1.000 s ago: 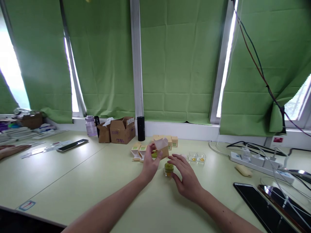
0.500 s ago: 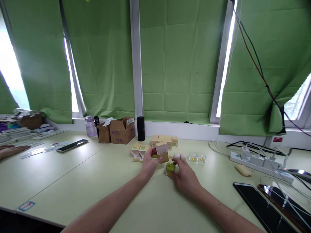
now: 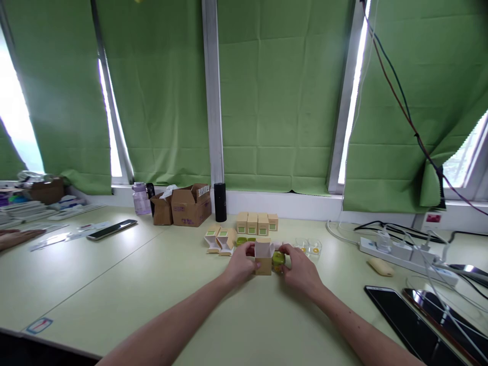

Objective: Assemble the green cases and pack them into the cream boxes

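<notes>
My left hand [image 3: 241,265] is closed on the side of a small open cardboard box [image 3: 263,265] with raised flaps, standing on the table. Against the box's right side, my right hand [image 3: 301,269] grips a small glass jar with a green lid [image 3: 278,261]. Two open boxes [image 3: 220,240] lie to the left of my left hand. Behind the held box are green lids [image 3: 244,240], and farther back stands a row of closed small boxes [image 3: 252,223]. Clear glass jars [image 3: 308,246] with a yellow spot inside are beyond my right hand, partly hidden by it.
Larger cardboard boxes [image 3: 191,206], a black cylinder [image 3: 220,202] and a purple bottle [image 3: 141,199] stand along the back. A power strip [image 3: 407,259] with cables and dark phones [image 3: 404,320] lies at the right. Another person's hand [image 3: 21,238] rests at the far left beside a phone [image 3: 112,230].
My left hand has brought the box down and turned it upright before me. My right hand has shifted the green-lidded jar rightward, and the two now sit side by side.
</notes>
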### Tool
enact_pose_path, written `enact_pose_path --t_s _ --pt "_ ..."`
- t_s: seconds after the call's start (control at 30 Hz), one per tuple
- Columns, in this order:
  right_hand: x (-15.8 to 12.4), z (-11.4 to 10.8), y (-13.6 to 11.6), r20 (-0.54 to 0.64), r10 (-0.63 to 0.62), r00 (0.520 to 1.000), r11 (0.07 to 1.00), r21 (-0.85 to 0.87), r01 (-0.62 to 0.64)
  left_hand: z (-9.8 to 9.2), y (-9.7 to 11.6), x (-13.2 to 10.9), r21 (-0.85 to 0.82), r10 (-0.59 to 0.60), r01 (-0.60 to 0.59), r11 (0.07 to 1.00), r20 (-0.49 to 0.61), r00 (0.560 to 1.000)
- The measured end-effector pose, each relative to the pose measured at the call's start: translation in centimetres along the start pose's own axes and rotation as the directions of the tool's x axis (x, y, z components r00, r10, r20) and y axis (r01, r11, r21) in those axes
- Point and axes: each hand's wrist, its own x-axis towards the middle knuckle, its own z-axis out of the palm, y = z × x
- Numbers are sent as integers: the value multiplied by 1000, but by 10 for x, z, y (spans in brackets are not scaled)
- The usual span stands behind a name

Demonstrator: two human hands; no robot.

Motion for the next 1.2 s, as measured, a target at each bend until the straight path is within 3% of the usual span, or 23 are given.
enact_pose_path --t_s 0.07,0.17,0.3,0.67,0.93,1.07,1.2 --pt "0 1 0 -27 -32 999 999 21 32 -1 5 -4 10 37 -37 999 -37 999" --pt "1 3 2 -53 -89 995 995 44 92 -3 19 -11 41 200 -196 980 -142 970" --pt "1 7 6 -50 -165 985 985 42 167 -6 34 -17 151 332 -312 938 -138 933" --pt "1 6 6 -19 -188 982 982 26 189 -1 27 -12 169 253 -230 958 -130 959" --pt "1 7 8 -3 -153 988 987 -54 153 -3 19 -10 44 184 -179 983 -139 973" --pt "1 5 8 -56 -132 990 989 -70 128 -1 18 -11 16 166 -165 986 -139 976" --pt "4 -3 5 -217 -101 971 994 8 105 -1 20 -12 4 164 -165 986 -133 978"
